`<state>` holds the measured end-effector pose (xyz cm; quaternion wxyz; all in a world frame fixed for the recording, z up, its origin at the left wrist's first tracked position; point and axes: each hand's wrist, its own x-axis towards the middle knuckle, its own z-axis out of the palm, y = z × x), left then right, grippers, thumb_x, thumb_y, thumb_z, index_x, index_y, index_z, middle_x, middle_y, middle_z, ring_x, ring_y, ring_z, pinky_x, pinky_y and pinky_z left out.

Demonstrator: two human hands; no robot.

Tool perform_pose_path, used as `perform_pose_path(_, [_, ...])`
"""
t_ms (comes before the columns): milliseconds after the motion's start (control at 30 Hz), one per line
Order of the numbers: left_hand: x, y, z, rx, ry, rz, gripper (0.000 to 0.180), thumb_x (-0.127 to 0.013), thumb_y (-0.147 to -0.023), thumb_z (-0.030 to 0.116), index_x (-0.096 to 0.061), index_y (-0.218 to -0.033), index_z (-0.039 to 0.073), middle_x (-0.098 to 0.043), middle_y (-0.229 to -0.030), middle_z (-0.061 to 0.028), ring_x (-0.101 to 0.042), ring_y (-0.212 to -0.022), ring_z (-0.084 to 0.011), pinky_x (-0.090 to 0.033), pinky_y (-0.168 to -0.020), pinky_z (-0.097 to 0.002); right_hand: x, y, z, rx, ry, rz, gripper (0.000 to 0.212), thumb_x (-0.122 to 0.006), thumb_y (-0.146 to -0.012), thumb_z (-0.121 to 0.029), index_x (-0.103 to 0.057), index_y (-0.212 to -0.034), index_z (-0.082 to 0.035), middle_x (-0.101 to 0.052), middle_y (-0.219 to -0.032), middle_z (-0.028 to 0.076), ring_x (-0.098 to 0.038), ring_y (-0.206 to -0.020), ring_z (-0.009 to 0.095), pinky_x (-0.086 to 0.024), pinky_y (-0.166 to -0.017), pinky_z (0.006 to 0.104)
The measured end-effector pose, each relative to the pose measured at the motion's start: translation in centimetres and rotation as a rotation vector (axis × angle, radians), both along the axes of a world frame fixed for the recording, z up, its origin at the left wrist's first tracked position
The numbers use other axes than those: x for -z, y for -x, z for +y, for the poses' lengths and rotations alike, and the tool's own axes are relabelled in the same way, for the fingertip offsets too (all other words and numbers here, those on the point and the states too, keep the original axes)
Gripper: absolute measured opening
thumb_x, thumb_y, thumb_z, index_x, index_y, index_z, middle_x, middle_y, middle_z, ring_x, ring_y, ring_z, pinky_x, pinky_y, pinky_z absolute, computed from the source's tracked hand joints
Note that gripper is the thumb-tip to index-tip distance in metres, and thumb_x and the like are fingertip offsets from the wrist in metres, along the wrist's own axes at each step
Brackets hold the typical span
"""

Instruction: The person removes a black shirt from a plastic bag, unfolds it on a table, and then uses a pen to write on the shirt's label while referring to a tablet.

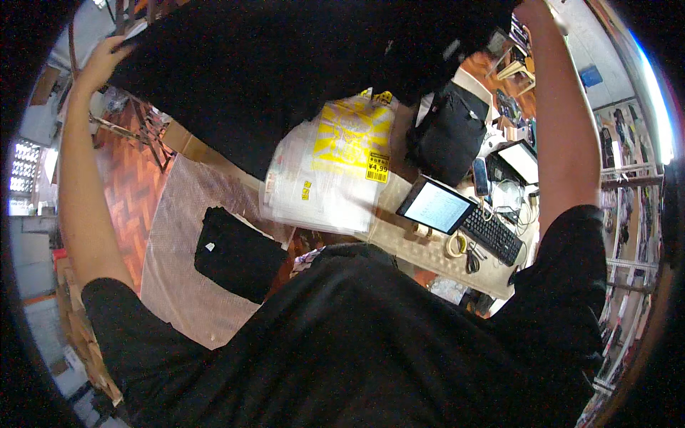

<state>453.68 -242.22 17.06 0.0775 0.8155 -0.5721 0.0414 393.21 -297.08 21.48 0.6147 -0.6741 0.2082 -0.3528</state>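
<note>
A large black garment [285, 50] is stretched wide across the top of the head view, held up between my raised arms. My left hand [101, 65] grips its left edge, fingers closed on the cloth. At the upper right, my right hand [529, 13] is closed at the garment's other edge, partly cut off by the frame. The kind of garment cannot be made out. Beneath it lies a stack of clear and white plastic bags [321, 185] with yellow print. A folded black garment [239, 253] with a small white tag rests to the lower left.
Bubble wrap [171, 250] covers the left surface. On the right table stand a black cloth pile [449, 135], a lit tablet [435, 205], a keyboard [492, 234], a phone [480, 176] and a tape roll [454, 246]. Packed shelves [628, 214] line the far right.
</note>
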Motion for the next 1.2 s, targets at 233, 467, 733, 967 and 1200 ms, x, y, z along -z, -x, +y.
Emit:
perform_pose_path(233, [2.7, 6.2, 20.5, -0.377, 0.351, 1.018, 0.035, -0.051, -0.09, 0.036, -0.057, -0.106, 0.006, -0.061, -0.109, -0.013, -0.056, -0.107, -0.0233, -0.042, -0.097, -0.0405, 5.0, 13.1, 23.3, 0.597, 0.117, 0.192, 0.041, -0.062, -0.087, -0.012, -0.053, -0.125, -0.001, -0.06, -0.121, 0.016, -0.059, -0.111, 0.027, -0.046, -0.097, 0.0388])
perform_pose_path(467, [21.1, 19.0, 26.3, -0.167, 0.116, 0.914, 0.021, -0.065, -0.068, -0.004, -0.06, -0.088, 0.003, -0.061, -0.117, -0.0155, -0.055, -0.116, -0.0294, -0.042, -0.101, -0.0414, 26.1, 13.6, 38.6, 0.597, -0.724, 0.382, 0.034, -0.066, -0.088, -0.022, -0.062, -0.113, 0.002, -0.067, -0.104, 0.008, -0.062, -0.094, 0.02, -0.047, -0.084, 0.033])
perform_pose_path(733, [34.0, 16.1, 26.3, -0.427, -0.424, 0.937, 0.015, -0.064, -0.067, -0.005, -0.06, -0.082, -0.002, -0.063, -0.121, -0.0104, -0.055, -0.118, -0.0245, -0.039, -0.101, -0.0343, 44.7, 11.3, 42.4, 0.525, -0.405, 0.778, 0.049, -0.057, -0.09, -0.002, -0.044, -0.137, -0.001, -0.058, -0.122, 0.009, -0.057, -0.103, 0.016, -0.044, -0.092, 0.0286])
perform_pose_path(967, [36.9, 9.8, 26.3, -0.53, -0.37, 0.956, 0.033, -0.06, -0.081, 0.005, -0.061, -0.113, 0.0, -0.062, -0.12, -0.0114, -0.054, -0.116, -0.0259, -0.036, -0.102, -0.0357, 39.8, 7.5, 40.4, 0.498, -0.786, 0.756, 0.017, -0.055, -0.085, -0.008, -0.07, -0.091, -0.003, -0.066, -0.09, 0.005, -0.059, -0.09, 0.014, -0.044, -0.081, 0.0252])
perform_pose_path(1200, [51.1, 3.9, 22.4, -0.608, 0.266, 1.771, 0.045, -0.058, -0.093, 0.03, -0.049, -0.127, 0.0, -0.058, -0.117, -0.0104, -0.053, -0.108, -0.0221, -0.038, -0.099, -0.0366, 40.7, 1.9, 28.3, 0.575, -0.654, 0.535, 0.038, -0.053, -0.087, -0.015, -0.057, -0.124, -0.005, -0.066, -0.109, 0.013, -0.062, -0.101, 0.028, -0.05, -0.089, 0.0393])
